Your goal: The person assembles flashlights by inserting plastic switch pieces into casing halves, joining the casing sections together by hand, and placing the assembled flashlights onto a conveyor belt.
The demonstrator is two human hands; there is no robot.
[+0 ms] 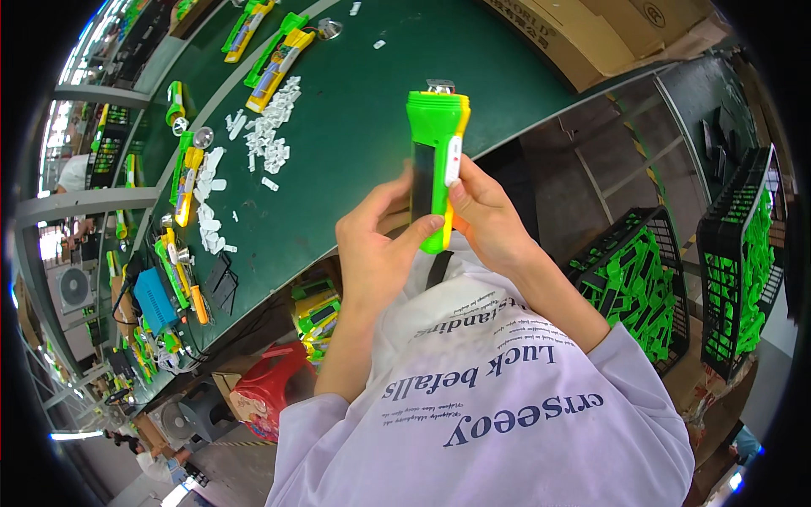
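Both my hands hold a green and yellow flashlight [435,135] upright in front of me, over the near edge of the green table [355,110]. My left hand [382,232] wraps its lower body from the left, thumb across the green shell. From the right, my right hand [490,211] grips the yellow side, its thumb near a white switch panel [454,160]. A dark panel is set into the flashlight's front. At its top, a shiny metal piece [440,86] sticks out above the green rim.
White plastic pieces [269,135] lie in piles on the table, beside open flashlight bodies [283,68] with wires and reflectors. A blue box [156,300] stands at the left. Black crates [672,253] of green parts are at the right; a cardboard box [591,38] sits at the back. A red stool [272,390] is below.
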